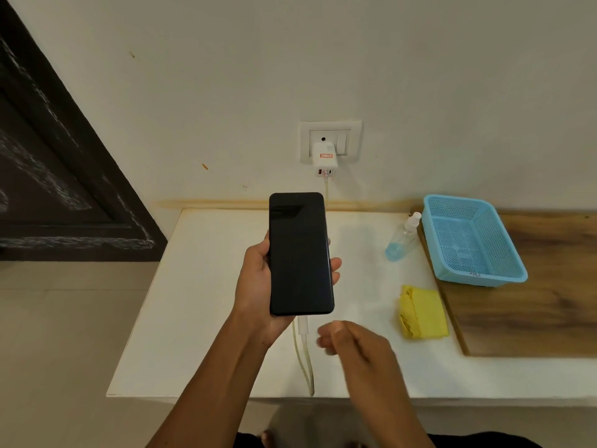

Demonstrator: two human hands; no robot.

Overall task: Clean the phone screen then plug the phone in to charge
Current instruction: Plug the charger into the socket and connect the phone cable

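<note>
While the left hand grips a dark phone, cable plugged beneath it, the right hand hangs loosely curled, blurred, holding nothing; yellow cloth just right.

White worktop against wall. On it: spray bottle, yellow cloth, wooden board. Blue basket sits on board.

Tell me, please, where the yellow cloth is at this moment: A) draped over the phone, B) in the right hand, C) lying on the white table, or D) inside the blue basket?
C: the yellow cloth lies on the white table, in front of the blue basket, with neither hand touching it.
</note>
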